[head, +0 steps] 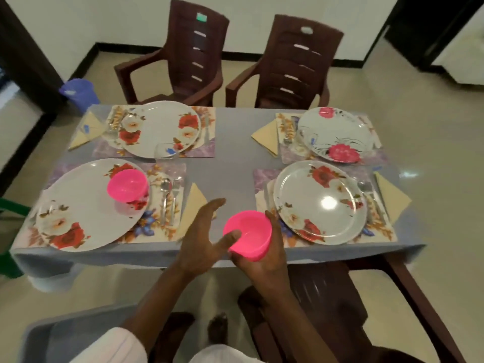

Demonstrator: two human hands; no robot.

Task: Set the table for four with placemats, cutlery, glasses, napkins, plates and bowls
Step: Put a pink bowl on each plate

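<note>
Here, the right hand (263, 265) cups a pink bowl (251, 235) over the near edge of the desk (225, 176); the left hand (200, 239) is spread open, thumb at the bowl's rim.

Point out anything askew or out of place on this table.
The pink bowl on the near-left plate sits off-centre, at its far right rim, and looks tilted. Nothing looks spilled or broken. The right hand holds a second bowl.
</note>
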